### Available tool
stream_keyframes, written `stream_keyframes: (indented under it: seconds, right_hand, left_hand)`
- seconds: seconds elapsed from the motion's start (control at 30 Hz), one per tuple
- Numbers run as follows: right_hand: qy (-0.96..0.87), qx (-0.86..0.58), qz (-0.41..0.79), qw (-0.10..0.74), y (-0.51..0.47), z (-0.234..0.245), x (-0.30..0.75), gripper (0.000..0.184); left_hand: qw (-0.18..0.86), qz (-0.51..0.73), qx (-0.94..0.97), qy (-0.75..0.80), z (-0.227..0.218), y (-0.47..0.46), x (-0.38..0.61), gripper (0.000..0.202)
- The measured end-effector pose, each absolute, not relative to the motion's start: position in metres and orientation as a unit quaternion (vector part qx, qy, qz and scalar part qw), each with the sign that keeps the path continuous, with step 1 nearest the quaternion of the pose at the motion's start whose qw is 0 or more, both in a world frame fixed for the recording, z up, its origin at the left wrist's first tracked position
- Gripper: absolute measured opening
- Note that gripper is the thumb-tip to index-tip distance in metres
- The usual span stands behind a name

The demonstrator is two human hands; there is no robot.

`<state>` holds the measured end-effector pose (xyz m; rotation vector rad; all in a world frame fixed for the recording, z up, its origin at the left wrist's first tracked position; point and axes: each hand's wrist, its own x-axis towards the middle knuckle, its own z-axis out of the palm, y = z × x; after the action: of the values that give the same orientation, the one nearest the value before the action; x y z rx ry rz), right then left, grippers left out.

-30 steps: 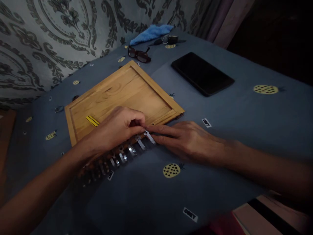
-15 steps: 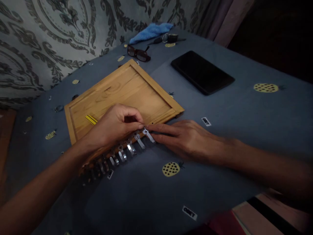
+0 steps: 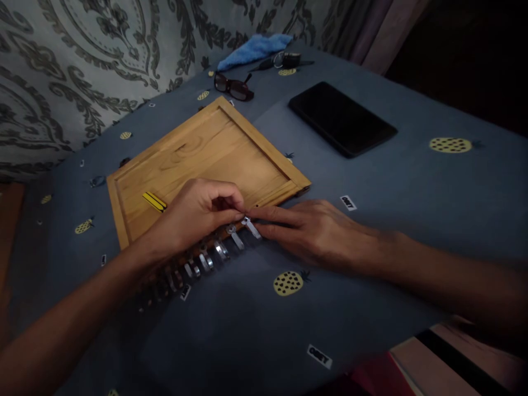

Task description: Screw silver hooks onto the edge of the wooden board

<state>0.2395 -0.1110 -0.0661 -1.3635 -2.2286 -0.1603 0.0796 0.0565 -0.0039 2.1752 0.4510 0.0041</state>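
Observation:
A wooden framed board (image 3: 198, 144) lies on the cloth, its near edge fitted with a row of shiny metal hooks (image 3: 221, 250). My left hand (image 3: 198, 212) rests over this edge, thumb and index finger pinched at the top of the rightmost metal hook (image 3: 252, 226); whatever small thing is between the fingertips is hidden. From the right, my right hand (image 3: 315, 231) reaches to the same hook, with its fingers closed around it at the board's edge. A yellow stick with a dark stripe (image 3: 154, 201) lies on the board, partly behind my left hand.
A black tablet (image 3: 342, 118) lies right of the board. Behind it are eyeglasses (image 3: 233, 87), keys (image 3: 284, 59) and a blue cloth (image 3: 253, 50). The pineapple-print tablecloth (image 3: 371, 187) covers the table, with a patterned curtain (image 3: 124, 44) along the back.
The view has shifted slightly. Both hands stay at the rightmost hook, with only a small movement of the left fingers.

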Motion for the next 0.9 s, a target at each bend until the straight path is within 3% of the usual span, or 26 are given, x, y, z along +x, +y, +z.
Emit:
stream_keyframes:
  seconds: [0.3,0.6,0.9]
  right_hand:
    - [-0.824,-0.495,-0.065,0.267,-0.1092,-0.0666,0.2396,0.03]
    - [-0.823,-0.494,-0.07,0.271,-0.109,-0.0691,0.2392,0.035]
    - [-0.824,-0.5,-0.06,0.259,-0.1098,-0.0682,0.2388,0.035]
  left_hand:
    - [0.316,0.03,0.943,0.094,-0.0016,0.0543,0.0761,0.009]
    - [0.192,0.071,0.976,-0.074,-0.0007,0.0561,0.0754,0.033]
    - [0.258,0.063,0.964,0.022,0.0039,0.055,0.0717,0.02]
